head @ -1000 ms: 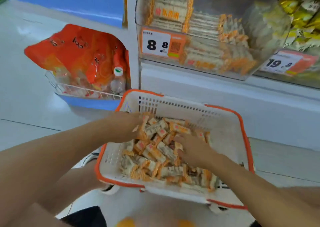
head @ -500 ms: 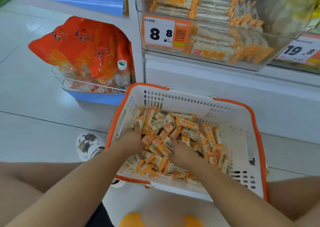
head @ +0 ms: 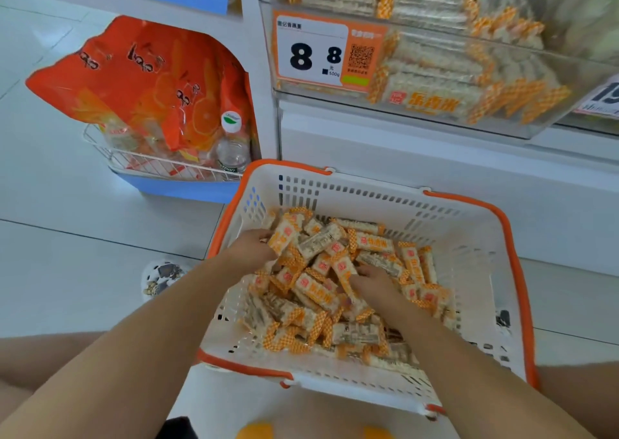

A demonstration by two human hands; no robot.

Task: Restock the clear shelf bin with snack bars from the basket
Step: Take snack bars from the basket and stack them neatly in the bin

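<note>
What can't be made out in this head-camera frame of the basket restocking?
- Left hand and right hand: fingertips buried among the orange-and-white wrapped snack bars, so grip is unclear.
- Clear plastic shelf bin: top cut off by the frame edge; fill level unknown.
- Second white price tag: cut by the right edge, digits incomplete.

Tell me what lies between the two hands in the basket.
Head view: only heaped snack bars lie between left hand and right hand.
</note>
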